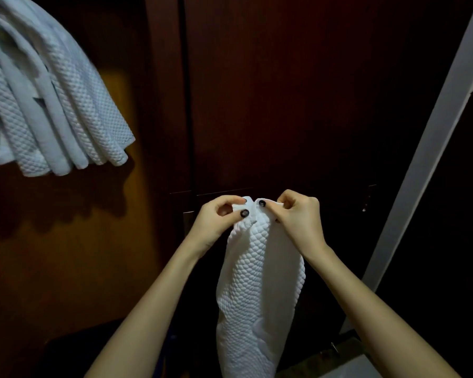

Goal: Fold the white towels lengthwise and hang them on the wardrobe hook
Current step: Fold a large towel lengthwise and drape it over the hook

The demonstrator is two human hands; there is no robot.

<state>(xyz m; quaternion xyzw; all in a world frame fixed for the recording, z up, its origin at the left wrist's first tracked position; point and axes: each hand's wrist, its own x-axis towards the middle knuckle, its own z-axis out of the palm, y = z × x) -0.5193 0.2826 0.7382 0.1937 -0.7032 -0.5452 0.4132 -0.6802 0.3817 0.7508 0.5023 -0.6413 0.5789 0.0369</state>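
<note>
A white textured towel (257, 290) hangs down in front of me, narrow and doubled along its length. My left hand (216, 222) pinches its top edge between thumb and fingers. Right beside it, my right hand (298, 216) pinches the same top edge, and the two thumbs nearly touch. Several white towels (47, 105) hang in a bunch at the upper left, against the dark wooden wardrobe (284, 91). The hook that bears them is hidden.
A pale door frame or post (432, 148) slants up the right side. The wardrobe's doors fill the middle, with a small metal handle (187, 216) behind my left hand. Low at the right lies a pale surface (347, 369).
</note>
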